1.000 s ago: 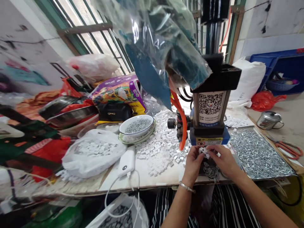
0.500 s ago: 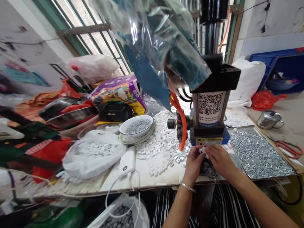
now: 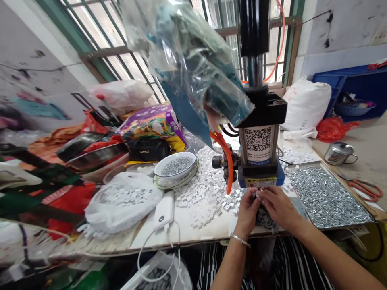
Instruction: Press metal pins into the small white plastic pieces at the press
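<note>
Both hands meet just below the blue foot of a small press (image 3: pixel 260 179). My left hand (image 3: pixel 248 207), with a bangle on its wrist, is closed, its thumb and fingertips pinched together; what they hold is hidden. My right hand (image 3: pixel 279 207) is closed too, pinching a small white block (image 3: pixel 258 193) near the left fingertips. Beneath the hands lies a heap of small grey metal pieces (image 3: pixel 267 219), partly covered by the fingers. Many loose white blocks (image 3: pixel 208 185) are spread over the table left of the press.
At right lie a tray of metal pins (image 3: pixel 328 195), red-handled scissors (image 3: pixel 364 188) and a metal cup (image 3: pixel 340 154). To the left are a bowl of pins (image 3: pixel 177 164), a bag of white blocks (image 3: pixel 123 199) and a white power bank (image 3: pixel 164 211) with a cable. An orange hose (image 3: pixel 229 169) hangs beside the press.
The view has shifted slightly, so the press appears further left. Both hands stay together below the press, their fingers still pinched, with only small finger movements.
</note>
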A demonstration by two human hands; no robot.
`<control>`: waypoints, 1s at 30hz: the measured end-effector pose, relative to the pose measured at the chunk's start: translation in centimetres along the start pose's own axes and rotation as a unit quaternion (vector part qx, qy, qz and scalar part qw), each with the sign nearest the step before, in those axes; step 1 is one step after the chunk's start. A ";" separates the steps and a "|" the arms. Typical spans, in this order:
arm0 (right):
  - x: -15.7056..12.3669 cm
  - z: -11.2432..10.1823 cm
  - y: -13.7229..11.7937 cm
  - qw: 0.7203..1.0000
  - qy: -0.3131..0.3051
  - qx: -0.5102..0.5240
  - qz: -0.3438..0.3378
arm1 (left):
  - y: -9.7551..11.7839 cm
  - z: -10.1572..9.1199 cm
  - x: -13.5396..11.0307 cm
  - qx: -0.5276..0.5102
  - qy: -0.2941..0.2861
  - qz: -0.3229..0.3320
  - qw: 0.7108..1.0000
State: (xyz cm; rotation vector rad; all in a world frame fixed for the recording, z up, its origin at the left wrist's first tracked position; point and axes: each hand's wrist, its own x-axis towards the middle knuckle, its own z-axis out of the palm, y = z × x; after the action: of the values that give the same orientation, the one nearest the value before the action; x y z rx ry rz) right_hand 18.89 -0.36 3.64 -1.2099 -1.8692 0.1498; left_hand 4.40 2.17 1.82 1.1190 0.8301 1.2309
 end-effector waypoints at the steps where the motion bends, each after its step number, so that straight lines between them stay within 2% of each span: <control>1: -0.1 -0.1 0.0 1.000 0.000 0.013 0.002 | 0.0 0.0 0.0 0.009 0.003 0.003 1.000; 6: -2.2 -1.6 1.5 0.998 0.010 0.058 0.033 | -0.1 0.0 0.0 0.011 0.026 -0.014 1.000; 8: -4.1 -2.3 2.8 0.998 0.022 0.026 0.060 | -0.1 0.0 0.0 0.006 0.034 -0.026 0.999; 12: -8.6 -3.3 5.1 0.995 -0.008 -0.064 0.075 | 0.2 0.2 0.0 -0.009 0.039 -0.034 0.999; 16: -11.4 -3.5 5.7 0.987 -0.037 -0.142 0.070 | 0.6 0.4 0.0 -0.013 0.035 -0.040 0.998; 24: -12.5 -2.4 4.7 0.966 -0.041 -0.249 0.062 | 0.2 0.0 0.1 -0.005 0.040 -0.048 0.998; 30: -12.8 -1.9 4.8 0.973 -0.031 -0.214 0.082 | -0.5 -0.2 0.3 0.016 0.026 -0.034 0.999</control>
State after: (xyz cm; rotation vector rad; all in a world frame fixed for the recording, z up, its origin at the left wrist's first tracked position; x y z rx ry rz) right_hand 25.29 -8.62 -5.42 -1.6702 -1.9126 -0.1356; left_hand 4.38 2.53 1.29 1.0784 0.9234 1.1979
